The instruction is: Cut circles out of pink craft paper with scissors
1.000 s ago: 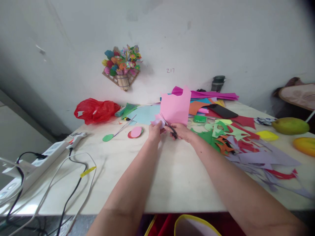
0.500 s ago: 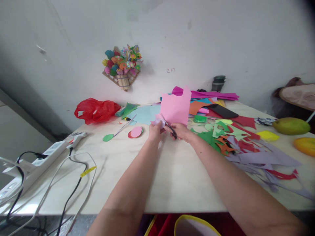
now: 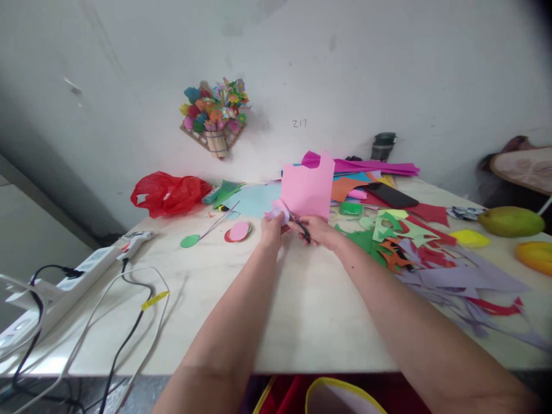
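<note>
My left hand (image 3: 272, 227) is closed on a pink paper sheet (image 3: 307, 187) with a notched top edge, pinching a pale lilac paper disc (image 3: 281, 217) against its lower left corner. In my right hand (image 3: 318, 229) is a pair of scissors (image 3: 302, 226) with dark handles. The blades meet the pink sheet beside the disc; how far they stand apart is too small to tell. Left of my hands lie a pink paper oval (image 3: 240, 231) on top of other cut ovals, and a green paper oval (image 3: 190, 241) touching a thin strip.
Coloured paper scraps (image 3: 435, 259) spread over the table's right side, near a black phone (image 3: 391, 195) and a green mango (image 3: 511, 221). A red plastic bag (image 3: 168, 194) sits at back left. A power strip (image 3: 81, 282) and loose cables (image 3: 133, 330) run along the left edge.
Hardly anything differs. Both hands stay at the same spot, and the scissors shift only slightly against the pink sheet.
</note>
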The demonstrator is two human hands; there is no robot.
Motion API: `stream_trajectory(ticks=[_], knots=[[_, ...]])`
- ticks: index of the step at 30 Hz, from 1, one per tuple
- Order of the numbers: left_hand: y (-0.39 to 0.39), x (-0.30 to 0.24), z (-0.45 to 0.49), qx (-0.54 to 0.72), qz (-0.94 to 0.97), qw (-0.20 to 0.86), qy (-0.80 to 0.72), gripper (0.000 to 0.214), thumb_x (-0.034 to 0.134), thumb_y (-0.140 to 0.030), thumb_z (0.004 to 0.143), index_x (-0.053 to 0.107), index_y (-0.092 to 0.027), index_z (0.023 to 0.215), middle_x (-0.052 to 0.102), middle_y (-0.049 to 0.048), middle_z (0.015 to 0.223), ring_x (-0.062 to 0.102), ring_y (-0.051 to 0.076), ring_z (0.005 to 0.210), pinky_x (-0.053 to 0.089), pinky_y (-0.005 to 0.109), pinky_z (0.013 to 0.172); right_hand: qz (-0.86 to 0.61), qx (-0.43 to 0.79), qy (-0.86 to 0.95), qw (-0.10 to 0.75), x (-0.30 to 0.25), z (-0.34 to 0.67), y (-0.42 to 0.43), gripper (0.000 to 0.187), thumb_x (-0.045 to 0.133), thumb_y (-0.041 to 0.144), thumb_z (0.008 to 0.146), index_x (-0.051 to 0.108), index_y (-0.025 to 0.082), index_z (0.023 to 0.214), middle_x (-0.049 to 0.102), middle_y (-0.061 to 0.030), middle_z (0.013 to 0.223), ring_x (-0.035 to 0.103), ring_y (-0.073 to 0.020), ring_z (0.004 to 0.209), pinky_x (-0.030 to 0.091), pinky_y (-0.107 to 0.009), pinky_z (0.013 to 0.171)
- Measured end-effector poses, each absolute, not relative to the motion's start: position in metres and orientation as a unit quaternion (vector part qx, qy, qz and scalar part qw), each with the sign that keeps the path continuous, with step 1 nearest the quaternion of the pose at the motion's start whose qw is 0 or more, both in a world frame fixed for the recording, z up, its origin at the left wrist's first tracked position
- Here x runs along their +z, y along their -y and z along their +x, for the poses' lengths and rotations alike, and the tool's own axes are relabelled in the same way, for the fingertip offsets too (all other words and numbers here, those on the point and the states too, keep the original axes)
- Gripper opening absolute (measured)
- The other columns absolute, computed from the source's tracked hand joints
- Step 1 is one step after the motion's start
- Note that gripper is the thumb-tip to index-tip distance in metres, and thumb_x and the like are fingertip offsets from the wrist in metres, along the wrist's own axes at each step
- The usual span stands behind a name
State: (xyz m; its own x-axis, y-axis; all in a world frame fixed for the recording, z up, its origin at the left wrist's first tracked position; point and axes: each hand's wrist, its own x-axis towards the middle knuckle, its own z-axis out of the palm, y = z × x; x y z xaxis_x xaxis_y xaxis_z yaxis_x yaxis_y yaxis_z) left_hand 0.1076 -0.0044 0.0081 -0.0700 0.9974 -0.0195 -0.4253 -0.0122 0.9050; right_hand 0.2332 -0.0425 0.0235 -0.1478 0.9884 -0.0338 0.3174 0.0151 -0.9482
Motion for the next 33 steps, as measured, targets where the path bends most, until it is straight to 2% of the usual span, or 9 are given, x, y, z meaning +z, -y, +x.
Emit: stream_trajectory(ticks=[8,15,26,33], knots=[[0.0056,0.0103,0.1066,0.619,0.353,0.577,-0.399,0.010,0.062,-0.017,0.069,0.056,-0.012,0.076,0.059,0.0004,0.056,0.057,0.013,0.050,0.051,0.027,0.053,-0.536,0.467,0.600,0.367,0.0272,0.2338,0.0445,0.038,0.070,0.051,0.076,0.057,0.015,0.074,0.050,0.0056,0.049,0.047,-0.0051,0.035,0.023,-0.016,0.028],[0.0042,0.0092,0.1059,0.624,0.351,0.576,-0.394,0.013,0.064,-0.018,0.067,0.057,-0.012,0.076,0.060,0.0012,0.059,0.059,0.015,0.053,0.054,0.033,0.062,-0.536,0.475,0.592,0.370,0.0285,0.2346,0.0449,0.035,0.069,0.047,0.079,0.058,0.014,0.075,0.051,0.0049,0.049,0.047,-0.0049,0.035,0.024,-0.016,0.028],[0.0033,0.0072,0.1057,0.613,0.376,0.579,-0.384,0.011,0.062,-0.019,0.068,0.057,-0.011,0.074,0.060,0.0020,0.057,0.057,0.014,0.050,0.051,0.029,0.056,-0.539,0.472,0.588,0.377,0.0295,0.2336,0.0458,0.032,0.069,0.043,0.080,0.055,0.015,0.074,0.050,0.0065,0.047,0.045,-0.0047,0.033,0.022,-0.016,0.027],[0.0037,0.0082,0.1053,0.617,0.365,0.580,-0.388,0.012,0.064,-0.018,0.068,0.057,-0.011,0.075,0.061,0.0016,0.058,0.058,0.013,0.051,0.053,0.032,0.061,-0.535,0.475,0.585,0.383,0.0313,0.2332,0.0483,0.032,0.070,0.043,0.079,0.055,0.015,0.072,0.049,0.0061,0.048,0.044,-0.0041,0.032,0.021,-0.016,0.027]])
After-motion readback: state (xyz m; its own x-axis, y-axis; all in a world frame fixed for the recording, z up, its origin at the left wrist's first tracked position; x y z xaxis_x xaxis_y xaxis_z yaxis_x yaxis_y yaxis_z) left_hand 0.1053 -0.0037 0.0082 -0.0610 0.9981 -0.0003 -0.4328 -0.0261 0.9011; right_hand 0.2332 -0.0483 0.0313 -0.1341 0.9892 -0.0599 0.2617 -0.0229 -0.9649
